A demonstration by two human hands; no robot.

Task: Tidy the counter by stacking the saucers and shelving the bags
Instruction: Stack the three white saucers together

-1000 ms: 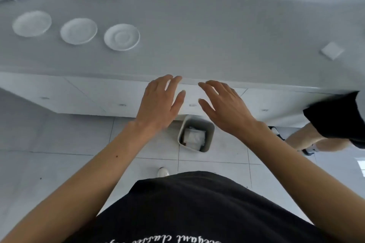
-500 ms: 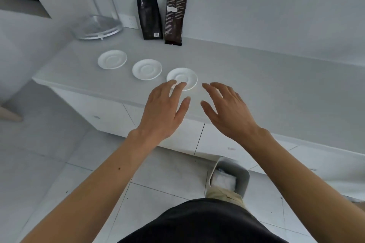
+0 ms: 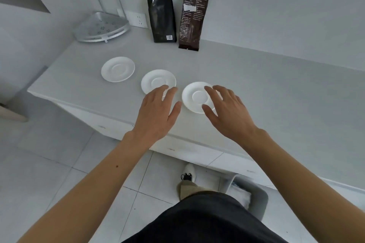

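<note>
Grey counter [image 3: 256, 89]; three saucers [image 3: 197, 97] apart. Left hand [image 3: 158, 110], right hand [image 3: 227, 112] spread, empty. Glazed, brittle, likely slippery: rim grip advised.

A white socket [image 3: 138, 19] sits on the wall. A grey bin [image 3: 254, 199] stands on the tiled floor [image 3: 49, 163], holding what may be paper.

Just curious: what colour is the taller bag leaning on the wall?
Dark brown with small pale print and a white label patch, seen in the head view: taller bag.
</note>
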